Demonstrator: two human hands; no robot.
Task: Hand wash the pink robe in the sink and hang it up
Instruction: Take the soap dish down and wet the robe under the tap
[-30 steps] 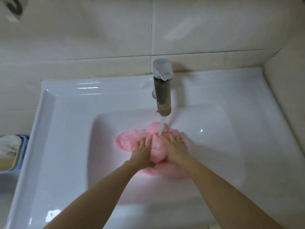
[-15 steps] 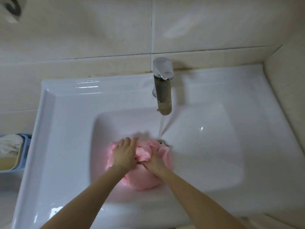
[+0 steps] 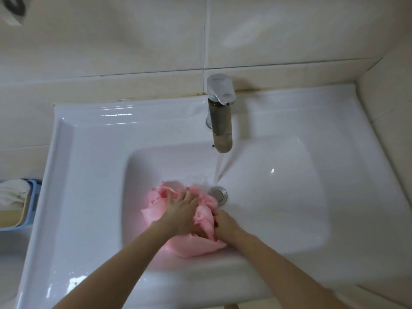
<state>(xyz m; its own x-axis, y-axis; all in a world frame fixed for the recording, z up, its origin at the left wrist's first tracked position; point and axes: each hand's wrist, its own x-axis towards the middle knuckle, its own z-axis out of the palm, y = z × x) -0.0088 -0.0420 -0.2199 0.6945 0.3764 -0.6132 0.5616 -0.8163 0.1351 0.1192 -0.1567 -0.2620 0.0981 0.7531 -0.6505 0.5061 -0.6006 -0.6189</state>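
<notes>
Head camera looks down into a white sink (image 3: 89, 152). Two bare arms reach in from 6 o'clock.

The pink robe (image 3: 194, 248) lies bunched up and wet on the bottom of the bowl, on the 7 o'clock side. Both hands are on it.

The left hand (image 3: 181, 211) lies on top of the heap. Its fingers (image 3: 188, 198) are stretched out and spread, pointing to 12 o'clock, and they press down on the cloth. They do not curl round it.

The right hand (image 3: 226, 226) is just beside the left one, at its 4 o'clock. Its fingers are curled in and grip a fold of the robe.

The round metal drain (image 3: 219, 195) sits at 1 o'clock from the hands, touching the edge of the robe. A thin stream of water (image 3: 219, 168) falls just behind the drain and splashes there.

The shiny tap (image 3: 220, 121) stands at 12 o'clock on the back of the sink.

Beside the sink, at 9 o'clock, sits a blue basket (image 3: 34, 197) with a white cloth (image 3: 13, 192) in it.

Pale wall tiles (image 3: 133, 41) rise behind the sink and along the 3 o'clock side.
</notes>
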